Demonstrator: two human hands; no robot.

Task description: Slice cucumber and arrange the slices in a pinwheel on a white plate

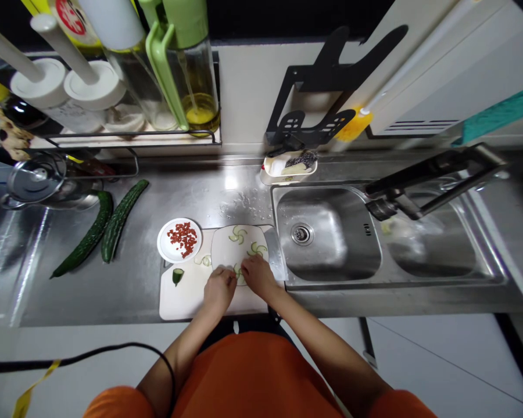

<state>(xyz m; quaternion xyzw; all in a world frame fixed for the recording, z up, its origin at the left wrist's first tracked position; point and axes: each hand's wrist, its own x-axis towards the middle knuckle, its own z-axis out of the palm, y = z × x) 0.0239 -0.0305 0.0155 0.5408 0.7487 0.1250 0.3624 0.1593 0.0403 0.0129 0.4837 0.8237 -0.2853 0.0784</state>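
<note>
My left hand (220, 285) is closed in a pinch at the near edge of a white squarish plate (226, 248). Opposite it, my right hand (258, 277) pinches over the same spot, fingers at a small cluster of thin cucumber slices (237, 271); the fingertips partly hide what they hold. Two more pinwheels of curved cucumber slices (237, 234) lie on the plate, at its far side and right. The plate rests on a white cutting board (183, 302). A cucumber stub (177, 276) and a few pale slices (204, 260) lie left of the plate.
A round white plate (168, 247) of chopped red bits overlaps the board's far left corner. A knife blade (275, 249) lies right of the square plate. Two whole cucumbers (118, 223) are farther left. A double sink (331, 232) with a dark faucet (422, 174) stands right.
</note>
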